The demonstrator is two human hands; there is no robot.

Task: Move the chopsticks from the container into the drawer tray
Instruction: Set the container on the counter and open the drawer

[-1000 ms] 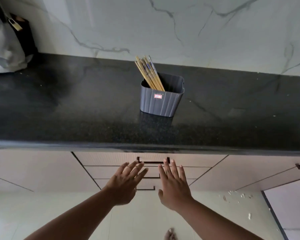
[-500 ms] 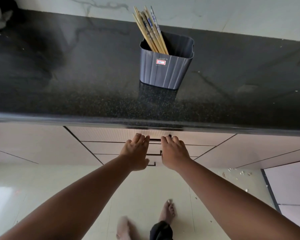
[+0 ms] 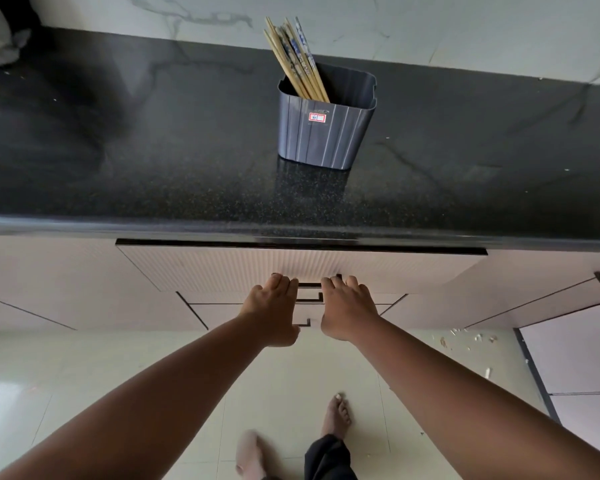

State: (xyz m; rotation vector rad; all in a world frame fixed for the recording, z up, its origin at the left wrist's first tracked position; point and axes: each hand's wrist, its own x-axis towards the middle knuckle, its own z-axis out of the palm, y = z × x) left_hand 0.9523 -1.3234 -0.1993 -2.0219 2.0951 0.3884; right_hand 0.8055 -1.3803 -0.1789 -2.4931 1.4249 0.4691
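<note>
Both hands were on the top drawer's handle: left hand and right hand side by side, fingers curled over the bar, gripping it. The drawer front stood slightly proud of the cabinet, a dark gap showing along its top edge; the tray inside was not visible.

The chopsticks were beyond and above the hands, upright in the grey ribbed container on the black bench, leaning toward the left with their tips up and away from the person. The container sat almost straight ahead of the gap between the hands, marginally nearer the right hand, well apart from both.

Judgement: the drawer needed pulling further out before any reach; the right hand then had the shorter path forward and up to the bundle.
</note>
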